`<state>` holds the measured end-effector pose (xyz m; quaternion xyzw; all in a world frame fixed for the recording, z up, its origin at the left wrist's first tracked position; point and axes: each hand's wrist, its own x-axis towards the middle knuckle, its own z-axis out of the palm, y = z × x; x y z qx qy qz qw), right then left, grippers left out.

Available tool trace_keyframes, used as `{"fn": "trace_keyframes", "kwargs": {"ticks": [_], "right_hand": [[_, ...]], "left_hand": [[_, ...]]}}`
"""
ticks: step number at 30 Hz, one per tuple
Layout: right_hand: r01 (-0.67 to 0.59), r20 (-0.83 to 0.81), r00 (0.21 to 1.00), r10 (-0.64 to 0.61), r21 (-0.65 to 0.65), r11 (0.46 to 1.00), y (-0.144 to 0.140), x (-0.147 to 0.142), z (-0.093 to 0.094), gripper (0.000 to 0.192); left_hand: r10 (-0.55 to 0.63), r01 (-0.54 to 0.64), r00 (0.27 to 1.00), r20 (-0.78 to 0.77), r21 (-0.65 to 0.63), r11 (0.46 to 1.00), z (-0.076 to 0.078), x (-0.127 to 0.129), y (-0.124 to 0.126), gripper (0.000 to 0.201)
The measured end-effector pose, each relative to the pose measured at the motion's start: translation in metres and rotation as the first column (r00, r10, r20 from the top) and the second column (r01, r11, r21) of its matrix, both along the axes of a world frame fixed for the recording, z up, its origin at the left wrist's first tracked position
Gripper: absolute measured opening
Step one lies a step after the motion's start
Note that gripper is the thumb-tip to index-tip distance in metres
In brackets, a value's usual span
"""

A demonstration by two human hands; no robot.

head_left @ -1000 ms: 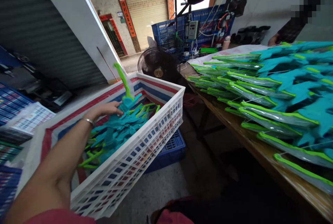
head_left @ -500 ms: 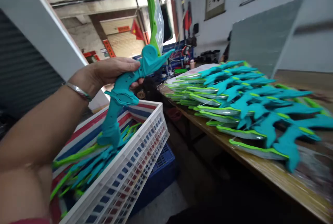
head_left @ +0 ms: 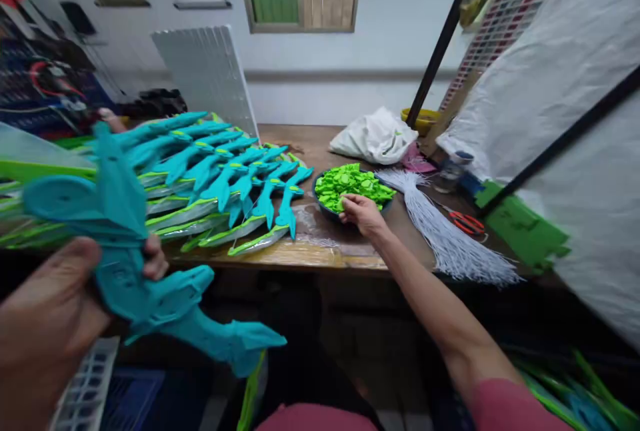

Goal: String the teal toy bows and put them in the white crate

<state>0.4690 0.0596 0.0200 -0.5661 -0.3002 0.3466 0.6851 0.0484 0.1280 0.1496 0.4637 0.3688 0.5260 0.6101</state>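
My left hand (head_left: 65, 297) is wrapped round the grip of a teal plastic toy bow (head_left: 123, 257) with lime-green limbs. The bow is close to the camera and tilted; parts of it run out of view. Over the table, my right hand (head_left: 364, 214) is at the near rim of a dark bowl (head_left: 327, 211). Its thumb and fingers pinch together on what looks like a small green plastic piece, mostly hidden by the fingertips. Many similar green pieces (head_left: 353, 184) are heaped in that bowl.
Several more toy bows (head_left: 225, 181) lie in overlapping rows on the wooden table (head_left: 320, 255). White strings (head_left: 440, 231), orange-handled scissors (head_left: 466, 223), a jar (head_left: 454, 171) and a white sack (head_left: 375, 137) are around the bowl. A white crate (head_left: 85, 384) stands lower left.
The view has swung right from the crate to the table. My left hand has brought the bow away from above the crate. My right hand has come into view at the bowl.
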Motion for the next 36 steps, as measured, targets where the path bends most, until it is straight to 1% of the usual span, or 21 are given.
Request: {"fn": "trace_keyframes", "kwargs": {"ticks": [2,4,6,7,9,11,13,15,16,17,18,19,20,21,22,23,24,25,27,31,36], "right_hand": [[-0.074,-0.055,0.996,0.076,0.026,0.997,-0.003,-0.029,-0.005,0.036],[-0.151,-0.110,0.981,0.157,0.063,0.986,-0.007,-0.064,-0.009,0.046],[-0.227,-0.165,0.957,0.239,0.090,0.970,-0.013,-0.100,-0.012,0.049],[-0.264,-0.191,0.941,0.278,0.097,0.960,-0.017,-0.117,-0.013,0.048],[-0.328,-0.239,0.908,0.344,0.107,0.939,-0.022,-0.150,-0.015,0.043],[-0.378,-0.263,0.878,0.399,0.130,0.917,-0.026,-0.180,-0.014,0.037],[-0.426,-0.247,0.855,0.457,0.170,0.889,-0.027,-0.208,-0.011,0.035],[-0.469,-0.193,0.844,0.500,0.188,0.863,-0.029,-0.232,-0.008,0.032],[-0.477,-0.152,0.851,0.503,0.180,0.860,-0.030,-0.241,-0.007,0.028],[-0.466,-0.096,0.870,0.484,0.166,0.869,-0.031,-0.250,-0.006,0.023],[-0.433,-0.009,0.898,0.439,0.158,0.888,-0.032,-0.256,-0.006,0.019],[-0.388,0.113,0.921,0.374,0.165,0.907,-0.032,-0.261,-0.006,0.016],[-0.350,0.263,0.919,0.295,0.194,0.916,-0.032,-0.264,-0.006,0.015],[-0.331,0.419,0.883,0.211,0.238,0.913,-0.032,-0.265,-0.006,0.015],[-0.334,0.556,0.821,0.132,0.281,0.900,-0.031,-0.265,-0.007,0.016],[-0.350,0.658,0.750,0.064,0.312,0.883,-0.030,-0.264,-0.007,0.018],[-0.366,0.725,0.689,0.013,0.332,0.870,-0.029,-0.263,-0.008,0.020],[-0.371,0.764,0.644,-0.027,0.343,0.863,-0.028,-0.262,-0.008,0.021],[-0.354,0.807,0.583,-0.090,0.352,0.867,-0.026,-0.259,-0.007,0.021],[-0.372,0.876,0.456,-0.157,0.348,0.860,-0.025,-0.252,-0.002,0.020],[-0.453,0.923,0.285,-0.258,0.367,0.812,-0.023,-0.241,0.006,0.019]], "left_hand": [[-0.030,0.031,0.999,0.024,-0.048,0.998,-0.026,0.007,-0.005,0.030],[-0.057,0.063,0.994,0.094,-0.064,0.996,-0.048,0.009,-0.005,0.039],[-0.094,0.101,0.982,0.163,-0.036,0.994,-0.066,0.004,-0.002,0.051],[-0.115,0.117,0.979,0.170,-0.006,0.993,-0.074,0.000,-0.001,0.054],[-0.150,0.144,0.983,0.109,0.064,0.988,-0.086,-0.012,-0.001,0.051],[-0.210,0.208,0.978,0.007,0.109,0.972,-0.095,-0.024,-0.003,0.046],[-0.303,0.309,0.951,-0.066,0.101,0.946,-0.103,-0.034,-0.007,0.051],[-0.377,0.383,0.923,-0.083,0.082,0.920,-0.112,-0.040,-0.012,0.057],[-0.393,0.398,0.916,-0.078,0.079,0.914,-0.116,-0.040,-0.014,0.057],[-0.393,0.398,0.917,-0.070,0.082,0.914,-0.122,-0.040,-0.016,0.054],[-0.378,0.383,0.924,-0.062,0.092,0.919,-0.127,-0.039,-0.018,0.050],[-0.357,0.360,0.933,-0.051,0.102,0.927,-0.131,-0.038,-0.021,0.048],[-0.334,0.337,0.941,-0.042,0.104,0.936,-0.135,-0.036,-0.023,0.046],[-0.314,0.316,0.949,-0.033,0.102,0.943,-0.139,-0.035,-0.025,0.044],[-0.298,0.299,0.954,-0.025,0.099,0.949,-0.141,-0.033,-0.027,0.044],[-0.288,0.289,0.957,-0.019,0.096,0.953,-0.143,-0.032,-0.030,0.044],[-0.287,0.287,0.958,-0.016,0.096,0.953,-0.144,-0.031,-0.032,0.044],[-0.288,0.288,0.957,-0.018,0.101,0.952,-0.144,-0.030,-0.034,0.044],[-0.291,0.292,0.956,-0.029,0.123,0.948,-0.143,-0.030,-0.038,0.045],[-0.273,0.276,0.961,-0.042,0.143,0.951,-0.138,-0.028,-0.044,0.044],[-0.223,0.231,0.972,-0.068,0.150,0.961,-0.134,-0.022,-0.048,0.041]]}}
